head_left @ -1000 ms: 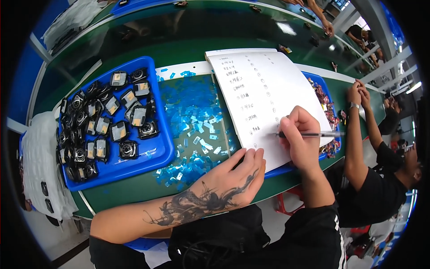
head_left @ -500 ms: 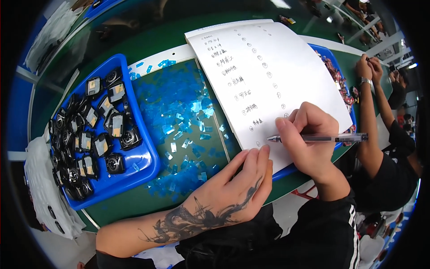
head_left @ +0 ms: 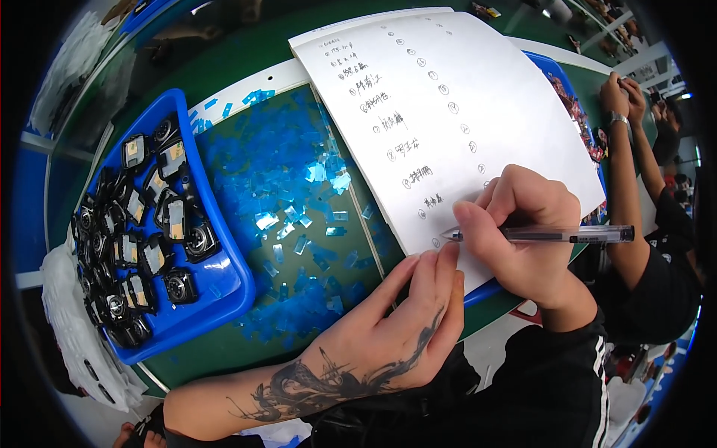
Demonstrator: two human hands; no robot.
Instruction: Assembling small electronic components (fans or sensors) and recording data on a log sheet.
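Observation:
A white pad of paper (head_left: 418, 104) with handwritten lines and circled marks lies tilted across the workbench. My right hand (head_left: 523, 231) grips a clear-barrelled pen (head_left: 553, 234) with a dark cap on its back end. The pen's tip touches the page near its lower left edge, beside a small circled mark. My tattooed left hand (head_left: 396, 321) is at the pad's near lower corner, its fingers bent together at the paper's edge close to the pen tip. The thumb's hold under the sheets is partly hidden.
At left, a blue tray (head_left: 243, 280) holds many black camera-like housings (head_left: 179, 285). Small blue film pieces (head_left: 276, 157) cover the green mat. White plastic bags (head_left: 75, 321) hang at the left edge. Another blue bin (head_left: 549, 71) sits partly under the pad; another person's hands (head_left: 624, 97) are at far right.
The view has shifted slightly, moving the tray and film pieces left in the picture. The pen tip stays close to the same circled mark. Both hands keep their holds.

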